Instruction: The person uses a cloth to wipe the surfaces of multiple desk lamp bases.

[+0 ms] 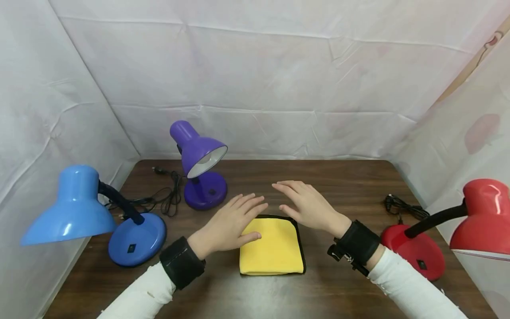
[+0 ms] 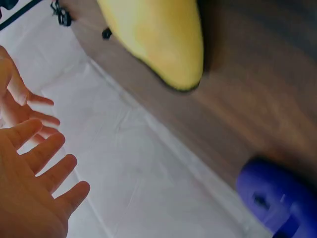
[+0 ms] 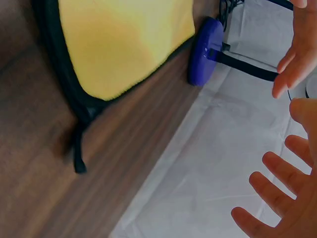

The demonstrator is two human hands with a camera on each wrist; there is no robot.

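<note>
Head view: both hands spread, fingers straight, hovering over yellow cloth point(image 1: 272, 248). Left hand point(image 1: 229, 223) above its near-left corner, right hand point(image 1: 308, 206) just beyond far edge. Cloth lies folded, table point(image 1: 338, 292) centre, between lamps. Judged: nothing gripped yet; all handling left.

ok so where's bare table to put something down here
Bare wood lies between the yellow cloth and the red lamp, and behind both hands, right of the purple lamp. The left side is crowded: blue lamp and tangled cords.
</note>
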